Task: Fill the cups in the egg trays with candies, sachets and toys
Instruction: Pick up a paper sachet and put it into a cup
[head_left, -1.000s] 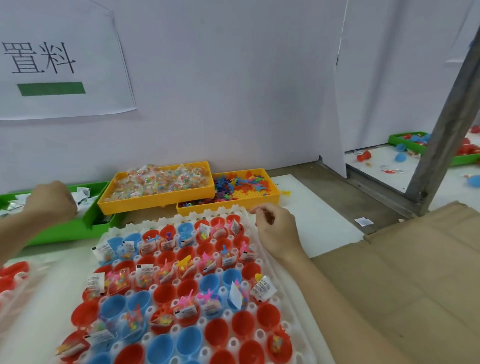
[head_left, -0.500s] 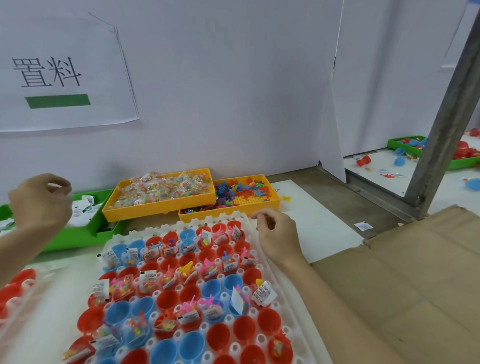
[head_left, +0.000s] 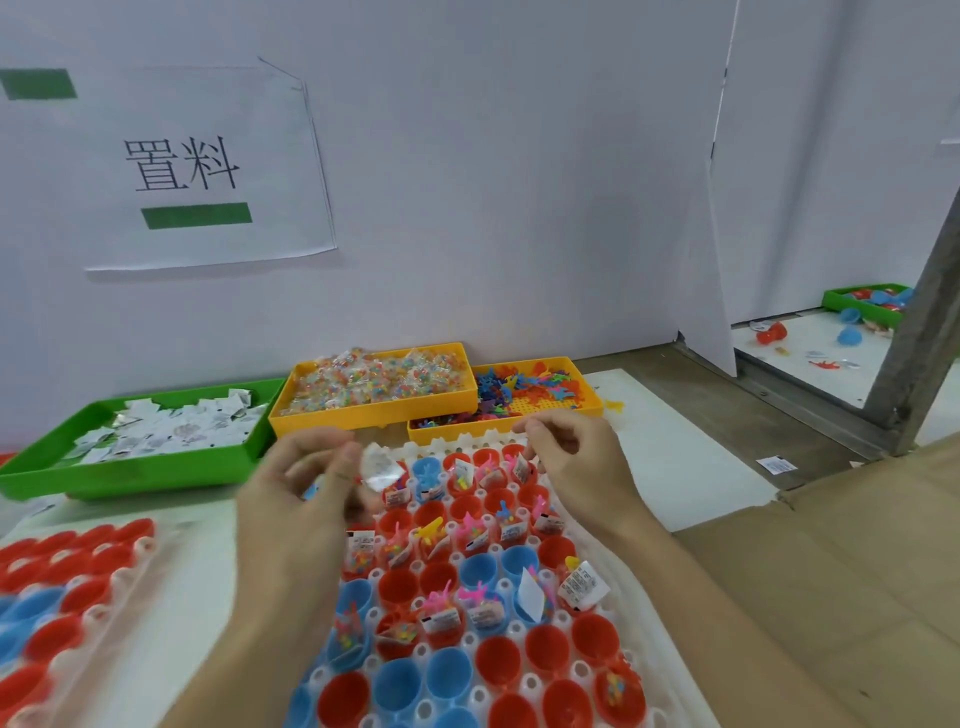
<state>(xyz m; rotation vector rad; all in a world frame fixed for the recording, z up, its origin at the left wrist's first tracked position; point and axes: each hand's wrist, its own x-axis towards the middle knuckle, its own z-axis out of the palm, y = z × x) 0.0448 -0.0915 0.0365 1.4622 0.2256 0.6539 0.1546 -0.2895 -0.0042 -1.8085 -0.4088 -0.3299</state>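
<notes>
A white egg tray (head_left: 644, 670) holds red and blue cups (head_left: 498, 660). Several far cups contain candies, sachets and toys; the near rows are mostly bare. My left hand (head_left: 301, 504) hovers over the tray's far left corner and pinches a white sachet (head_left: 382, 465) at its fingertips. My right hand (head_left: 576, 462) is over the far right corner with curled fingers, and I see nothing between them. Behind the tray stand a green tray of sachets (head_left: 130, 475), a yellow tray of candies (head_left: 374, 415) and a yellow tray of toys (head_left: 524, 387).
A second egg tray (head_left: 62, 587) with red and blue cups lies at the left. Brown cardboard (head_left: 831, 571) covers the right side. A grey metal post (head_left: 919, 338) rises at the far right. A loose label (head_left: 776, 464) lies on the table.
My left hand came from the green sachet tray to the egg tray's far left corner, carrying a sachet. My right hand stayed near the tray's far right corner.
</notes>
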